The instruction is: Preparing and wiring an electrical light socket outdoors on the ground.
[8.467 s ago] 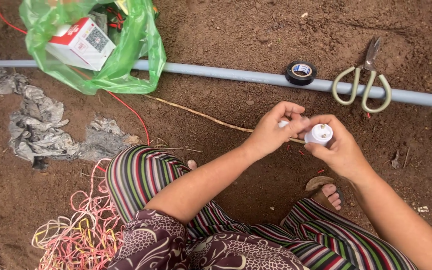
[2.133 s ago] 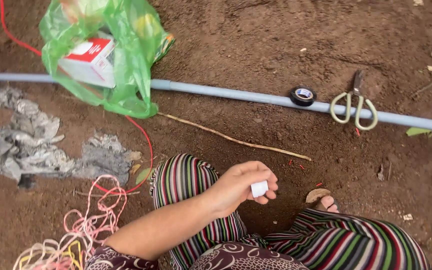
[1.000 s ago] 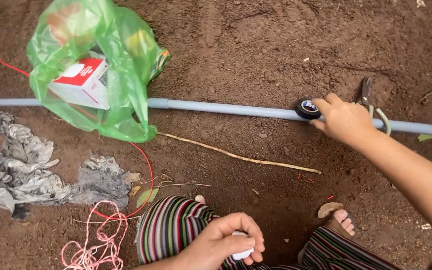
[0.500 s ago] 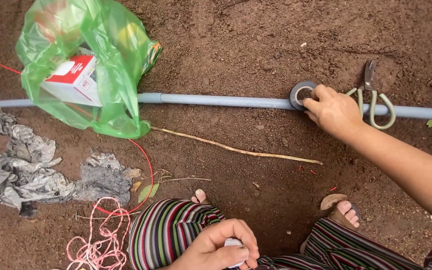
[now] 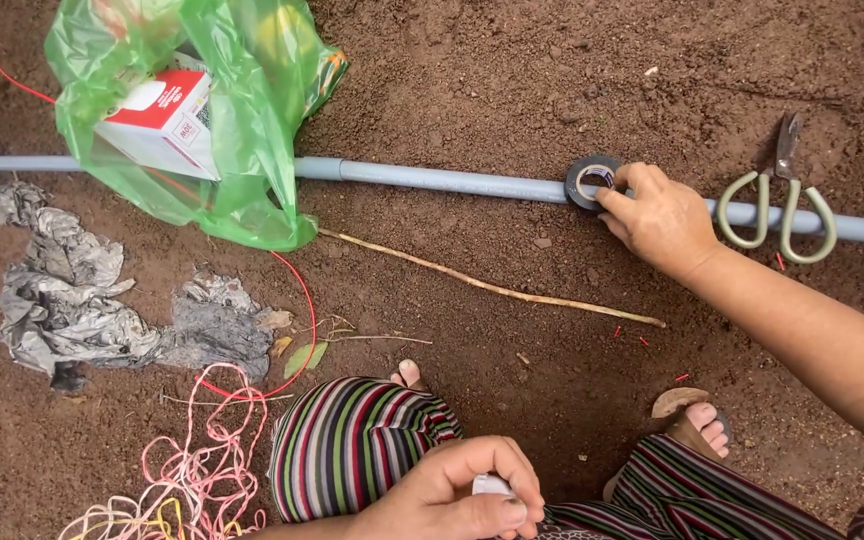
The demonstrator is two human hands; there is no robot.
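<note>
My right hand [image 5: 660,218] reaches out over the soil and its fingers touch a black roll of tape [image 5: 590,181] that rests on a long grey pipe [image 5: 432,178]. Whether the fingers grip the roll or only touch it is unclear. My left hand [image 5: 457,494] stays low by my striped trouser knee, closed around a small white cap-like part [image 5: 492,485], mostly hidden by the fingers.
Green-handled scissors [image 5: 779,203] lie across the pipe to the right of the tape. A green plastic bag [image 5: 214,110] with a red and white box sits on the pipe at left. A thin stick [image 5: 492,286], crumpled grey rags [image 5: 92,310], a red wire [image 5: 297,300] and tangled pink string [image 5: 197,470] lie on the soil.
My right hand left the small white part, stretched out to the pipe and settled on the tape roll. My left hand sank to my knee with the white part.
</note>
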